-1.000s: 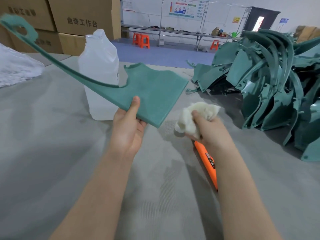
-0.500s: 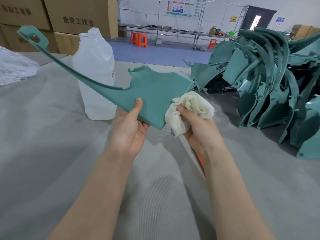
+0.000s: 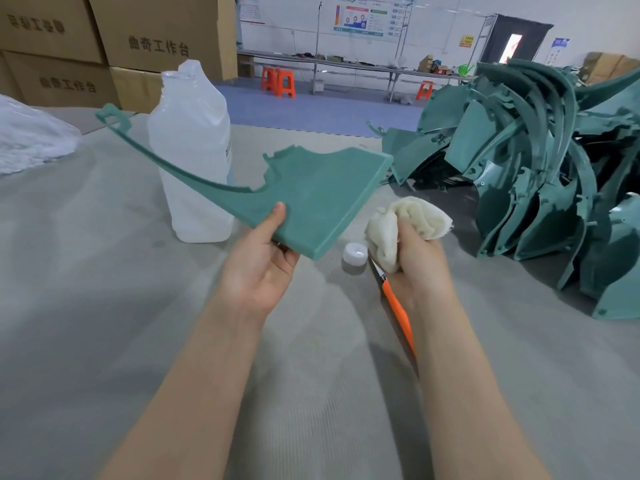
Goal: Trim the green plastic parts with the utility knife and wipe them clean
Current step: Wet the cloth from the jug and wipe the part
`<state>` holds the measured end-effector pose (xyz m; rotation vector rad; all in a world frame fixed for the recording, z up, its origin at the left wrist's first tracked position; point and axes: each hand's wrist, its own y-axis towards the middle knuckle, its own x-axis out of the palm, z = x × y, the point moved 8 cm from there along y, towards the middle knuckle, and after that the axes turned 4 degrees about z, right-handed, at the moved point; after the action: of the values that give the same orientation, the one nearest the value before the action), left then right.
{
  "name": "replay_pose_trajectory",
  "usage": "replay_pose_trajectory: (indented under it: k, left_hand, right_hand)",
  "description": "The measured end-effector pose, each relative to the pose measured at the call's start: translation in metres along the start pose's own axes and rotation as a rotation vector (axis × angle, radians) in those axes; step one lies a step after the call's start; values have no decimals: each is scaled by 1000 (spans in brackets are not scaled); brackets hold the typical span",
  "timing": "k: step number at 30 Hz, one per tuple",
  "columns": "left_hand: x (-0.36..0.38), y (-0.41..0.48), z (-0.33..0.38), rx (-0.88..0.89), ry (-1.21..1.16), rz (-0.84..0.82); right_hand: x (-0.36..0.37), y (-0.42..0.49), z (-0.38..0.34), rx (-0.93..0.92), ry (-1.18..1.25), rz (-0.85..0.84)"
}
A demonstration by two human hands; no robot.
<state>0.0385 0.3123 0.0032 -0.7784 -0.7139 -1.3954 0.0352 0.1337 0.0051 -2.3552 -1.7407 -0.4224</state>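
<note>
Grey bench mat (image 3: 104,306) below; cloth (image 3: 405,220), bunched in right hand (image 3: 419,265), now off the green part (image 3: 322,195) corner touched a moment ago, just beside it; part pinched in left hand (image 3: 259,268), held above the mat; likely between wipes. Utility knife (image 3: 398,310) lying under right wrist; bottle cap (image 3: 355,253) and bottle (image 3: 194,157) close; heap of green parts (image 3: 536,188) rightward, not in the way.

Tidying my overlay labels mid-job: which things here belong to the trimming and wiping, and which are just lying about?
Job: green part in the left hand; cloth in the right hand; knife; pile of green parts.
Lying about: bottle, cap, cardboard boxes, white bag, orange stools.
</note>
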Motion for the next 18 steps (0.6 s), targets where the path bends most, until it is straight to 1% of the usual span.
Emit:
replay_pose_trajectory:
  k: [4, 8, 11, 15, 17, 18]
  left_hand:
    - [-1, 1, 5, 39, 20, -4]
    - [0, 2, 9, 77, 36, -11]
    - [0, 2, 10, 95, 52, -14]
    - [1, 1, 11, 139, 74, -24]
    - [0, 1, 14, 201, 127, -6]
    - [0, 1, 16, 242, 160, 3]
  right_hand:
    - [-16, 5, 10, 109, 2, 104]
    - [0, 1, 10, 138, 0, 4]
    - [4, -2, 10, 155, -29, -13]
    - [13, -4, 12, 200, 95, -44]
    - [32, -10, 14, 206, 165, -153]
    - [44, -16, 17, 204, 143, -223]
